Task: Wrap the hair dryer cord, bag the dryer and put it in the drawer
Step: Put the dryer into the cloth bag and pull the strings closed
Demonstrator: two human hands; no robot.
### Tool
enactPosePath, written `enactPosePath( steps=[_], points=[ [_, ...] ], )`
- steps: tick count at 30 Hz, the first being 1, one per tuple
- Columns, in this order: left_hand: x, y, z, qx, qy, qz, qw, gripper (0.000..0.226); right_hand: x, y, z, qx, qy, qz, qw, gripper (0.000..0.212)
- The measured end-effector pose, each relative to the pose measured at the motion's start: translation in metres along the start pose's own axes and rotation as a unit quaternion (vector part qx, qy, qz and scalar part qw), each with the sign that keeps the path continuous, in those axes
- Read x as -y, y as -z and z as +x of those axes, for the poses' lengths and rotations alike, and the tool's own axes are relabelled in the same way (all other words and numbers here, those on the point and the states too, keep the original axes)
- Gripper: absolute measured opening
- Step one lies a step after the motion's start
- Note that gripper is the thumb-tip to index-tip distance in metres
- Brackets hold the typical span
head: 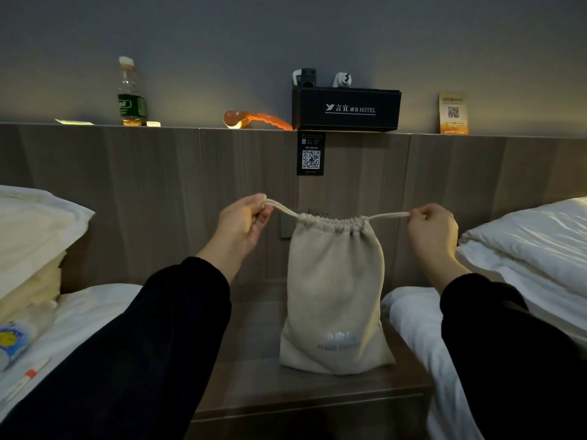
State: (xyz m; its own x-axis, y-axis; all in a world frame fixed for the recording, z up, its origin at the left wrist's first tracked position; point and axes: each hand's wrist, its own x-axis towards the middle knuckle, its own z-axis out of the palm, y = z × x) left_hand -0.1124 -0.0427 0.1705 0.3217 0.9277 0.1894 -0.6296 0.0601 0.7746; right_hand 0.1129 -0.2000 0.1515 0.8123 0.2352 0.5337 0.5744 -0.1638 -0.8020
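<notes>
The bag (335, 296) stands upright between my hands, its long axis vertical and its bottom resting near the middle of the tabletop (254, 385). My left hand (244, 220) pinches one end of the drawstring (282, 207) and my right hand (432, 230) the other, fingers curled on the cord, level with the gathered mouth. The mouth sits slightly nearer my right hand. The dryer is hidden; I judge it is inside. The drawer should be below the tabletop's front edge, so the bag must come down and toward me.
</notes>
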Motion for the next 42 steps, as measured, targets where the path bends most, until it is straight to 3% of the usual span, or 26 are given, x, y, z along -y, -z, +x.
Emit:
enactPosePath(
  steps=[2,4,6,9,11,14,18,21,23,25,26,29,32,34,36,37,39,42],
  points=[
    [-0.006,-0.009,-0.009,0.061,0.008,-0.017,0.998,0.022,0.013,0.003,-0.004,0.019,0.14,-0.121,0.983,0.018],
    [-0.01,-0.015,-0.014,0.102,0.017,-0.005,0.995,0.02,0.034,0.004,-0.011,0.059,0.296,-0.204,0.931,0.028],
    [-0.011,-0.018,-0.017,0.127,0.03,0.014,0.991,0.019,0.059,-0.002,-0.021,0.184,0.389,-0.194,0.882,0.046],
    [-0.012,-0.022,-0.018,0.168,0.037,0.032,0.985,0.02,0.085,-0.029,-0.03,0.359,0.403,-0.158,0.827,0.073],
    [-0.015,-0.026,-0.018,0.191,0.038,0.036,0.98,0.021,0.09,-0.05,-0.032,0.457,0.376,-0.149,0.792,0.08],
    [-0.019,-0.028,-0.019,0.2,0.055,0.032,0.978,0.019,0.093,-0.067,-0.033,0.584,0.305,-0.158,0.735,0.068],
    [-0.027,-0.023,-0.013,0.183,0.06,0.029,0.981,0.018,0.092,-0.072,-0.034,0.607,0.284,-0.218,0.709,0.051],
    [-0.032,-0.02,-0.004,0.143,0.05,0.029,0.988,0.019,0.088,-0.069,-0.036,0.605,0.239,-0.158,0.743,0.03],
    [-0.033,-0.021,-0.002,0.123,0.041,0.036,0.991,0.018,0.083,-0.062,-0.042,0.621,0.108,0.022,0.776,0.027],
    [-0.032,-0.024,-0.005,0.118,0.037,0.037,0.992,0.018,0.079,-0.057,-0.051,0.623,0.035,0.121,0.772,0.033],
    [-0.031,-0.025,-0.006,0.117,0.036,0.036,0.992,0.017,0.077,-0.056,-0.055,0.602,0.061,0.088,0.792,0.039],
    [-0.029,-0.029,-0.008,0.075,0.033,0.029,0.996,0.014,0.071,-0.065,-0.065,0.454,0.169,-0.056,0.873,0.028],
    [-0.025,-0.02,0.005,-0.032,0.054,0.013,0.998,0.016,0.065,-0.069,-0.063,0.322,0.091,0.004,0.942,0.031],
    [-0.018,-0.006,0.013,-0.099,0.044,0.126,0.986,0.031,0.058,-0.067,-0.056,0.237,0.024,0.078,0.968,0.04],
    [-0.008,0.004,0.01,-0.117,-0.027,0.334,0.935,0.041,0.055,-0.06,-0.053,0.203,-0.023,0.123,0.971,0.044],
    [-0.003,0.005,0.004,-0.097,-0.075,0.393,0.912,0.037,0.055,-0.057,-0.054,0.206,-0.039,0.143,0.967,0.041],
    [0.005,0.002,-0.014,0.023,-0.099,0.417,0.903,0.027,0.056,-0.054,-0.057,0.224,-0.052,0.163,0.959,0.035],
    [0.02,0.0,-0.032,0.237,0.037,0.461,0.854,0.035,0.054,-0.057,-0.063,0.236,-0.058,0.169,0.955,0.026]
  ],
)
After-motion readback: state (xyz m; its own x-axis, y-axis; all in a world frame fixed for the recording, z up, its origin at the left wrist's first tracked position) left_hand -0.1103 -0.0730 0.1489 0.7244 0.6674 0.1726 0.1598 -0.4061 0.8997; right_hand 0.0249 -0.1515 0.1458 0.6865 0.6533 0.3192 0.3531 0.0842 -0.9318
